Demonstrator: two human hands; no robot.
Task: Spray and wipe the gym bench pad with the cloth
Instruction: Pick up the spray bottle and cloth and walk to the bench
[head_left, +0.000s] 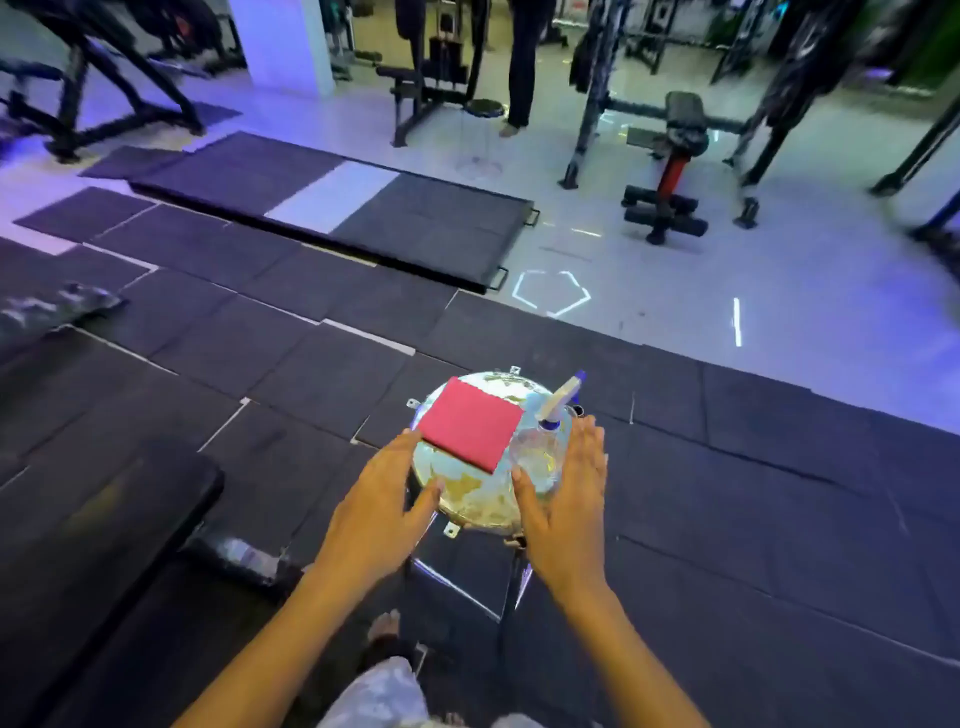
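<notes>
One red cloth (470, 430), folded into a flat square, lies on the round metal seat of a single stool (478, 501) in a gym. At the cloth's 3 o'clock, just beside it on the same seat, stands one spray bottle (540, 452) with a clear body and a white-and-blue trigger head tilted toward 1 o'clock. How much liquid it holds cannot be told. The seat bears these two things.

A person's two bare hands are held out over the stool. The left hand (379, 499), at the cloth's 7 o'clock, has straight, spread fingers and grasps nothing; its fingertips lie near the cloth's nearest corner. The right hand (566, 499), at the cloth's 4 o'clock, is also released, its fingers straight alongside the bottle and its thumb by the bottle's base; whether it touches cannot be told.

The black bench pad (104, 519) sits at 8 o'clock from the stool, well apart from the cloth and bottle. Dark rubber floor tiles (727, 493) spread beneath everything. One long folding mat (332, 208) with a pale panel lies at 11 o'clock. A second bench (683, 130) stands at 1 o'clock under a rack, and a standing person's legs (519, 67) show at 12 o'clock.
</notes>
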